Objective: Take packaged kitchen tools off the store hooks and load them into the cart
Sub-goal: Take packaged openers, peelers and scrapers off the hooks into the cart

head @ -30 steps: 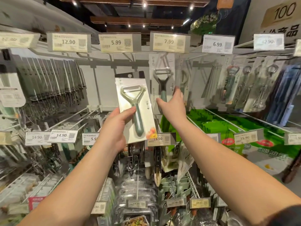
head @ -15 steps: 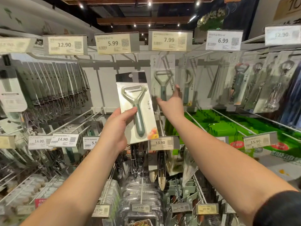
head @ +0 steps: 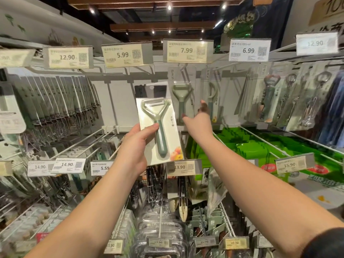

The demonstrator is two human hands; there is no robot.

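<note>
My left hand (head: 136,146) grips a carded green Y-shaped peeler (head: 158,130), thumb across its front, held up in front of the hook wall. My right hand (head: 200,119) reaches forward with fingers extended between two hanging packs: a green peeler pack (head: 181,90) under the 7.99 tag and a second peeler pack (head: 212,95) to its right. Its fingertips lie at the lower part of these packs; whether they touch is unclear. No cart is in view.
Rows of carded tools (head: 61,101) hang at the left, bottle openers and corkscrews (head: 270,97) at the right. Wire hooks with price tags (head: 184,167) jut out at mid height. Green bags (head: 279,151) lie at the right; more packs hang lower down.
My right hand has stretched farther forward and to the right, toward the packs under the 7.99 tag. My left hand keeps the peeler card raised, nearly unmoved.
</note>
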